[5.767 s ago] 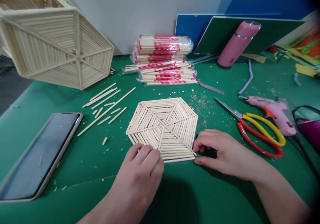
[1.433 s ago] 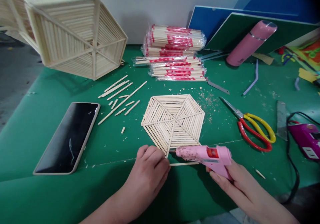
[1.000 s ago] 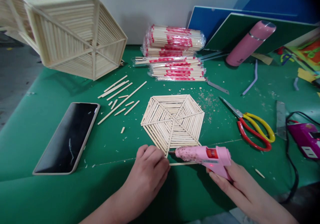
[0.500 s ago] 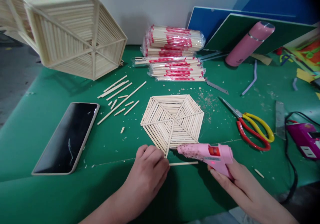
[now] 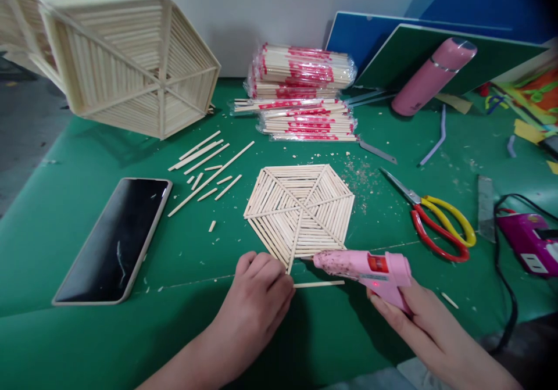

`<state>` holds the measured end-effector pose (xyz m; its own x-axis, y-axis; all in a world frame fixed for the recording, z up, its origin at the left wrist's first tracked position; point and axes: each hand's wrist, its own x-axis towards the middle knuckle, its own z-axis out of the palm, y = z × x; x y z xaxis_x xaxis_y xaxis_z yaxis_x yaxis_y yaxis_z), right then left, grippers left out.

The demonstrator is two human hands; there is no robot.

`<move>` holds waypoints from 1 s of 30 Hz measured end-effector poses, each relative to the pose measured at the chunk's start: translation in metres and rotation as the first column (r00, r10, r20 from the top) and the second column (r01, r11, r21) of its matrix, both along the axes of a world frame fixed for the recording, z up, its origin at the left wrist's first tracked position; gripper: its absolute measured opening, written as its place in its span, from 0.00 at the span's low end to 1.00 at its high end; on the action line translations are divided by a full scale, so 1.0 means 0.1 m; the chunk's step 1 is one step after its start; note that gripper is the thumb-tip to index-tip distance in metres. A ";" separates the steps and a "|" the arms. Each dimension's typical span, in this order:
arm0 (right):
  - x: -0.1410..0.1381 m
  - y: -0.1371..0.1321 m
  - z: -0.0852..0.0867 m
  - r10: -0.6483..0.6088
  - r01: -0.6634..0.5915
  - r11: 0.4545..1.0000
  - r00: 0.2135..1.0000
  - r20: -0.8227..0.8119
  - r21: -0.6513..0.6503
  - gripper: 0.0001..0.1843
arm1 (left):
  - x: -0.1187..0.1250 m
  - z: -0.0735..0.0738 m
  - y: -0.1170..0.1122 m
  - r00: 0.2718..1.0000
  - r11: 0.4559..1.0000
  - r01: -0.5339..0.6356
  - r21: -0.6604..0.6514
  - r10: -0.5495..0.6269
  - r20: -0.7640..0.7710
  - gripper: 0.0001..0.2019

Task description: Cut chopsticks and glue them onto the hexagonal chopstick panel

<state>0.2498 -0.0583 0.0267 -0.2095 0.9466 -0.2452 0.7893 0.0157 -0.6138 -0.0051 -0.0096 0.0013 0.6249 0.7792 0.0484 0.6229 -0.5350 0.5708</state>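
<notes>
Glue gun, pink, gripped in right hand at lower right of the frame, tip by stick hexagon, left hand curled closed, touching its bottom corner, loose stick between hands

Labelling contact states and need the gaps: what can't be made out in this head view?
All head view:
- Left hand fingertips: curled under its own back; grip on the loose stick or hexagon panel unclear.
- Glue gun nozzle: too small to tell glue or contact with the panel.
- Right hand trigger finger: hidden behind the gun.
- Stick frame: cut off by top and left edges.
- Purple box: cut off by right edge.
</notes>
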 end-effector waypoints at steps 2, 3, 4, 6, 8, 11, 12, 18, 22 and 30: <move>0.01 0.00 0.01 -0.018 0.018 1.000 1.000 0.002 0.015 0.14 | 0.00 0.00 0.00 1.000 1.000 -0.001 -0.001 0.001 -0.002 0.09; 0.02 0.00 0.01 -0.020 0.020 1.000 1.000 0.006 0.023 0.14 | 0.00 -0.01 0.00 1.000 1.000 -0.001 0.003 0.001 -0.002 0.09; 0.02 0.00 0.01 -0.011 0.011 0.999 1.000 0.008 0.033 0.14 | 0.00 -0.01 0.00 1.000 1.000 -0.002 0.007 0.002 -0.001 0.09; 0.05 0.00 0.01 0.013 -0.014 0.998 1.000 0.014 0.061 0.13 | 0.01 0.00 0.00 1.000 1.000 -0.001 0.011 0.001 -0.004 0.09; 0.07 -0.01 0.00 0.025 -0.027 0.997 0.999 0.020 0.075 0.12 | 0.01 0.00 0.00 1.000 1.000 -0.002 0.015 0.002 -0.004 0.09; 0.10 -0.02 0.01 0.025 -0.028 0.997 0.999 0.033 0.072 0.09 | 0.01 -0.01 0.00 1.000 1.000 -0.004 0.020 0.004 0.001 0.09; 0.10 -0.03 0.01 0.019 -0.022 0.997 0.999 0.036 0.070 0.09 | 0.01 -0.01 0.00 1.000 1.000 -0.003 0.020 0.003 0.003 0.09; 0.12 -0.05 0.02 -0.015 0.014 0.998 1.000 0.014 0.063 0.09 | 0.00 -0.03 0.01 1.000 1.000 0.010 0.004 -0.010 0.004 0.08; 0.08 -0.03 0.02 -0.024 0.023 0.999 1.000 0.011 0.048 0.10 | 0.01 -0.03 0.01 1.000 1.000 0.005 0.011 -0.005 0.013 0.08; -0.03 0.03 0.00 0.013 -0.013 0.999 1.000 -0.010 0.033 0.17 | 0.00 -0.03 0.00 1.000 1.000 0.013 0.011 -0.013 0.010 0.08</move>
<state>0.2464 -0.0550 0.0268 -0.2245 0.9512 -0.2117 0.7824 0.0465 -0.6210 -0.0055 -0.0097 -0.0016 0.6344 0.7704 0.0630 0.6102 -0.5492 0.5710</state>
